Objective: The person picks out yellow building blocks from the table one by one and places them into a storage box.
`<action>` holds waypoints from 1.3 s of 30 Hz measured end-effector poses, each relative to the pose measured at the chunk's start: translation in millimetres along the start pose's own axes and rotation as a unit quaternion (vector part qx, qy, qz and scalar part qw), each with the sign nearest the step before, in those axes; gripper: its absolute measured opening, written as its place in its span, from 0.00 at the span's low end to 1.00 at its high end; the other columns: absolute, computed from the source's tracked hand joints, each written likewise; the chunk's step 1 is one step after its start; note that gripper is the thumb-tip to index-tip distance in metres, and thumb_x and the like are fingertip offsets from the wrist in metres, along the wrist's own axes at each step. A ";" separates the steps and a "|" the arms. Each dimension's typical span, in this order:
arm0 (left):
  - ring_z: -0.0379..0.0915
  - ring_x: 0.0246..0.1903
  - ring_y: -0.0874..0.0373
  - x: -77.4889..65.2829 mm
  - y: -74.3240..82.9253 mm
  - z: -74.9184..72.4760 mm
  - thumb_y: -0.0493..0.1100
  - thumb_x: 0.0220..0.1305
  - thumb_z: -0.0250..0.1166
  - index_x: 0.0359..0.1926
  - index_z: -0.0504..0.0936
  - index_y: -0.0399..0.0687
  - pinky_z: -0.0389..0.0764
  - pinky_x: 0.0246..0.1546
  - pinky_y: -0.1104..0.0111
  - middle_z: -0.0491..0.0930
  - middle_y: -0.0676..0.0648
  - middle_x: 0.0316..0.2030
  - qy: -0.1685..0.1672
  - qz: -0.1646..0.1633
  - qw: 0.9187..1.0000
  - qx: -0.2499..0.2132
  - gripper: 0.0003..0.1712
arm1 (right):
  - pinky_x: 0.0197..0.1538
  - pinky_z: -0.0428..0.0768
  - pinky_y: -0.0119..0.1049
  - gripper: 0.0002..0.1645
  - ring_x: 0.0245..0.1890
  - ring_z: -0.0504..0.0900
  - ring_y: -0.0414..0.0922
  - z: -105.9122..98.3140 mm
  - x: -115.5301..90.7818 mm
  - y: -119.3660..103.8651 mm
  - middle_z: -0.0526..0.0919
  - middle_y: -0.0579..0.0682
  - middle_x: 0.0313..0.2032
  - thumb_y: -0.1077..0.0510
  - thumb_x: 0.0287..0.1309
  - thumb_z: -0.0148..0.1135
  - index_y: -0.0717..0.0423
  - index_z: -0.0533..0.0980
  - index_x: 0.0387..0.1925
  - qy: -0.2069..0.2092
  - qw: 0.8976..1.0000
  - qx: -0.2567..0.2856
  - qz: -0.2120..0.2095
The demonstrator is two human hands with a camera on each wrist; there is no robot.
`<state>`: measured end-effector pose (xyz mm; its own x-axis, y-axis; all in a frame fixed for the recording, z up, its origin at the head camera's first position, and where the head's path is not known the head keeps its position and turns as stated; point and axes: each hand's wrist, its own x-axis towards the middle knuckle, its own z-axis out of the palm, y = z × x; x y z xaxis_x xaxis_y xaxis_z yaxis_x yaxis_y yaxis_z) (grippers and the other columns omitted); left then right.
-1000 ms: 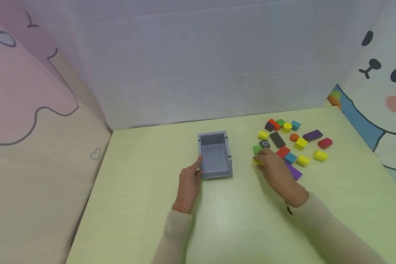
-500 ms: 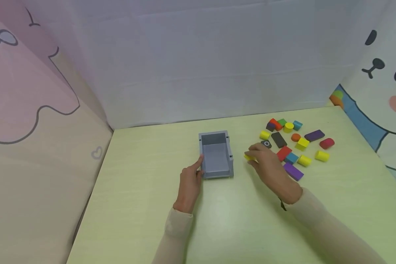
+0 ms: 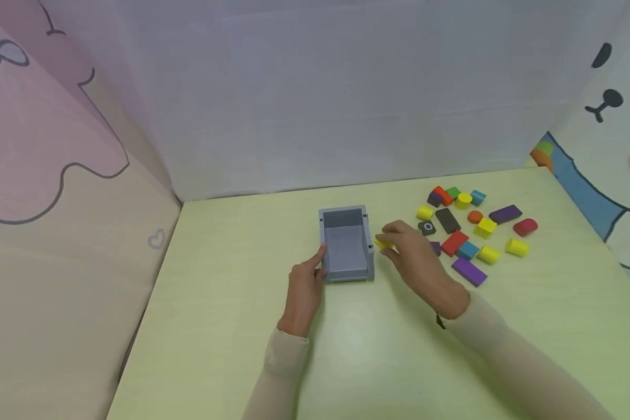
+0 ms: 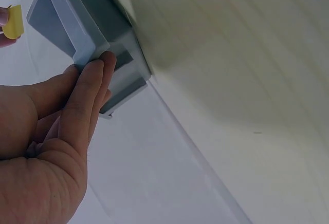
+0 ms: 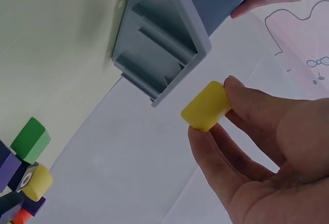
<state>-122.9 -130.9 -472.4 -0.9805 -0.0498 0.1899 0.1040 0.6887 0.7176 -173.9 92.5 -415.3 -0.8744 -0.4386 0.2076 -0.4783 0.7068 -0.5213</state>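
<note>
A grey box (image 3: pixel 346 248) with an open top and a bare inside stands on the table. My left hand (image 3: pixel 303 291) grips its left wall; in the left wrist view the thumb and fingers pinch the box's rim (image 4: pixel 85 34). Just right of the box, my right hand (image 3: pixel 417 262) pinches a small yellow block (image 5: pixel 206 107) with rounded edges between thumb and fingertips. The yellow block is held outside the box, close to its right wall. In the head view the fingers cover most of it.
Right of my right hand lie several loose blocks, among them a red block (image 3: pixel 455 243), a purple block (image 3: pixel 469 272), a black block (image 3: pixel 448 221) and a yellow cylinder (image 3: pixel 517 247). A white curtain (image 3: pixel 346 99) hangs behind the table (image 3: pixel 231 262).
My right hand has moved left from the loose blocks toward the box, carrying the yellow block. The left hand keeps its grip, and the box stays in place on the table.
</note>
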 end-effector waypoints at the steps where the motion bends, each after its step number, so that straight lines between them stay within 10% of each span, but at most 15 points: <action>1: 0.50 0.12 0.69 0.5 -0.1 0.2 0.31 0.55 0.62 0.61 0.67 0.50 0.61 0.13 0.72 0.71 0.51 0.12 0.000 0.001 1.000 -0.001 0.32 | 0.47 0.75 0.43 0.18 0.43 0.72 0.45 0.1 1.1 -1.2 0.74 0.49 0.43 0.66 0.48 0.66 0.56 0.78 0.44 0.001 1.000 0.001 -0.002; 12: 0.53 0.13 0.68 0.8 0.2 0.7 0.31 0.55 0.63 0.61 0.67 0.51 0.63 0.14 0.72 0.79 0.41 0.25 -0.001 -0.013 1.000 0.011 0.32 | 0.46 0.76 0.40 0.19 0.44 0.72 0.44 11.7 11.5 -17.3 0.74 0.49 0.43 0.69 0.44 0.67 0.57 0.79 0.42 0.019 0.998 0.024 -0.055; 39: 0.60 0.14 0.69 0.4 1.4 -1.5 0.31 0.55 0.63 0.60 0.68 0.51 0.65 0.16 0.73 0.75 0.47 0.16 0.000 -0.004 1.000 0.004 0.31 | 0.42 0.76 0.37 0.13 0.37 0.73 0.43 58.7 30.4 -39.7 0.76 0.49 0.36 0.71 0.43 0.68 0.57 0.79 0.34 -0.038 0.986 0.005 -0.161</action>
<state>-122.8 -131.1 -470.3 -0.9815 -0.0553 0.1835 0.0944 0.6940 0.7138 -176.6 18.5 -436.9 -0.6688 -0.6798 0.3011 -0.7287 0.5192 -0.4465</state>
